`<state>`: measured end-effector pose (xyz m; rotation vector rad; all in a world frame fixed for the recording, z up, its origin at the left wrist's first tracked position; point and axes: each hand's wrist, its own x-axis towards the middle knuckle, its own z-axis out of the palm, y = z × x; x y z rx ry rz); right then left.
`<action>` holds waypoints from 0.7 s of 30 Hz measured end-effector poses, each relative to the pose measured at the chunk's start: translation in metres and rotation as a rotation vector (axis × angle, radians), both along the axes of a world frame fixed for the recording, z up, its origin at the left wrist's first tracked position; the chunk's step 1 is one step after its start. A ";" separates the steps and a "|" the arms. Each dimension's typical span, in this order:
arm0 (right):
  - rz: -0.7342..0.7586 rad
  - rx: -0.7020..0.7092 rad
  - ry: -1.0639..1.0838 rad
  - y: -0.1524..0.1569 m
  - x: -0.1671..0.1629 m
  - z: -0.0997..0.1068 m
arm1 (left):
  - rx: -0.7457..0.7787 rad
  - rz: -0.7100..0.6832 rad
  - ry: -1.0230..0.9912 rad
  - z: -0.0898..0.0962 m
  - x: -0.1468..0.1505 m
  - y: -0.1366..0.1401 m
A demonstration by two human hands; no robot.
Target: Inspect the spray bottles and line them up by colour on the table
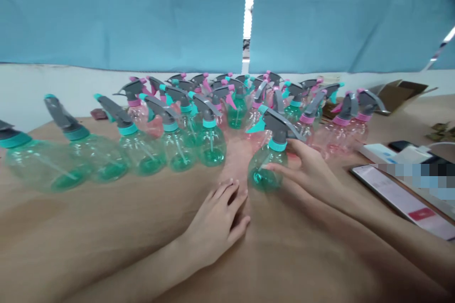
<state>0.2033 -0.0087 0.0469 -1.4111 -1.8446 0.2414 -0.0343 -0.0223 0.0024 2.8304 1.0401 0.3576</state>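
Note:
My right hand (pixel 307 168) is closed around the right side of a clear green spray bottle (pixel 265 177) with a grey trigger head and turquoise collar. The bottle is upright, its nozzle pointing left. My left hand (pixel 222 220) lies on the table just in front and to the left of that bottle, palm down, holding nothing, its fingers a little apart and slightly bent. A row of green spray bottles (pixel 177 154) stretches away to the left. Pink spray bottles (pixel 337 139) stand close behind my right hand.
More pink and green spray bottles (pixel 236 109) crowd the back of the wooden table (pixel 117 246). On the right lie a phone (pixel 401 194) with a lit screen and a white box (pixel 380 154). Behind them is an open cardboard box (pixel 398 97). A blue curtain (pixel 142 14) hangs behind.

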 end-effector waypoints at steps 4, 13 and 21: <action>-0.001 0.063 0.011 0.027 -0.020 -0.004 | -0.040 0.013 -0.043 0.002 -0.007 -0.002; -0.054 0.059 0.027 0.064 -0.039 -0.008 | -0.066 0.010 -0.026 0.001 -0.006 -0.004; -0.046 0.013 0.036 0.080 -0.044 -0.007 | -0.086 0.021 -0.014 0.002 -0.006 -0.002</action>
